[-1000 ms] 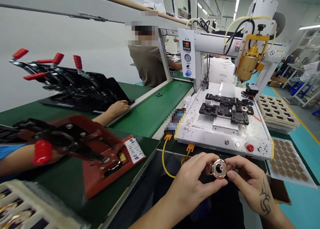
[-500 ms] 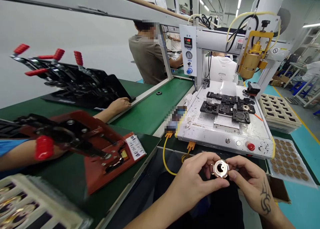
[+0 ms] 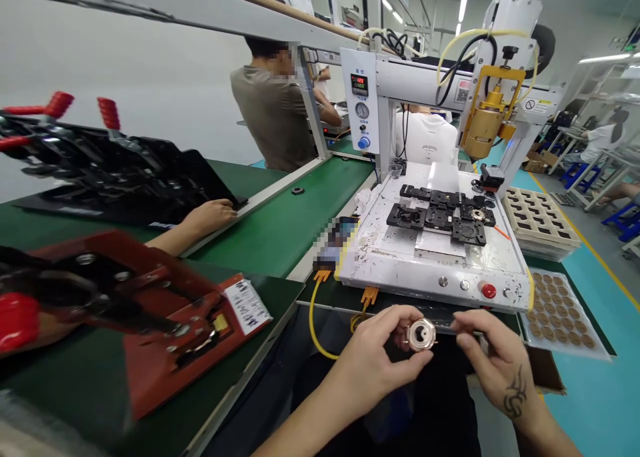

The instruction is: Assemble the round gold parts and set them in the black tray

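Just in front of the white dispensing machine point(image 3: 435, 257), the left hand point(image 3: 373, 360) pinches a round rose-gold watch case point(image 3: 421, 335) by its rim (keeping its face visible), while the right hand point(image 3: 493, 364), fingers curled loosely and holding nothing, hovers just beside it.

Right hand point(image 3: 493, 357) now off the watch case point(image 3: 421, 335), left hand point(image 3: 380, 360) alone gripping.

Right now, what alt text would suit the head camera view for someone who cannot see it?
A person's left hand holds a small round metal ring part while the right hand hovers beside it, before a white benchtop machine on a green factory bench.
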Tool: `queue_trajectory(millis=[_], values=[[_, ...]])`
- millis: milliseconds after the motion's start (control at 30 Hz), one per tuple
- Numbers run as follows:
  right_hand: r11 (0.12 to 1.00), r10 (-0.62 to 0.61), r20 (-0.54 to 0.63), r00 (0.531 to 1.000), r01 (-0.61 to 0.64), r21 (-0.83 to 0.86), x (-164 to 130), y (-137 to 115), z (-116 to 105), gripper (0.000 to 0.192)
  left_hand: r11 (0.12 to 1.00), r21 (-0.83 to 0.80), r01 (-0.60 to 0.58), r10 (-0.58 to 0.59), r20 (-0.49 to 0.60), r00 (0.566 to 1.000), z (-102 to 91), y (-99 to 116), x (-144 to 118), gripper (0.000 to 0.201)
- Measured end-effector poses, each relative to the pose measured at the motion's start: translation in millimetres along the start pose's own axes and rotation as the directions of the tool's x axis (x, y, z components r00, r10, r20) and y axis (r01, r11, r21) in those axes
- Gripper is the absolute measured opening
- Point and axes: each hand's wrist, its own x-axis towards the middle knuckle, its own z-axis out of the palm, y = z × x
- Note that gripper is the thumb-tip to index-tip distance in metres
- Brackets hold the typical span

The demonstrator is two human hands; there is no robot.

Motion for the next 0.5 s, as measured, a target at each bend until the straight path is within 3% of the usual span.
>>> queue_trajectory(millis=[67,133,233,300,367,433,500], values=[[0.975,0.012,-0.236,0.972,-0.064,-0.212,-2.2,27.9,-12.7,0.018,0.999,0.048,-0.009,0.01,-0.032,0.999,-3.4,-17.0,-3.3,0.03],[0.903,-0.019,-0.447,0.894,-0.177,-0.392,-2.1,59.3,-29.3,0.024,0.997,0.073,0.01,-0.006,-0.051,0.999,-8.4,-33.1,-6.5,0.027],[0.822,-0.075,-0.518,0.852,-0.242,-0.516,-1.8,94.5,-49.1,0.042,0.997,0.056,0.055,-0.052,-0.043,0.998,-11.3,-53.2,-8.1,0.026],[0.816,-0.106,-0.519,0.848,-0.224,-0.533,-4.7,101.5,-51.3,0.041,0.997,0.042,0.062,-0.062,-0.006,0.998,-5.8,-65.8,-5.2,0.027],[0.836,-0.166,-0.465,0.869,-0.126,-0.534,-10.7,96.7,-41.6,0.025,0.998,0.05,0.029,-0.032,0.06,0.998,6.4,-79.4,2.0,0.031],[0.857,-0.222,-0.307,0.925,0.034,-0.515,-18.2,87.9,-21.4,0.006,0.996,0.074,-0.047,0.035,0.156,0.987,22.6,-94.1,13.1,0.034],[0.866,-0.242,-0.089,0.966,0.173,-0.47,-25.6,83.5,4.1,0.007,0.988,0.095,-0.124,0.099,0.235,0.967,38.5,-107.9,25.0,0.034]])
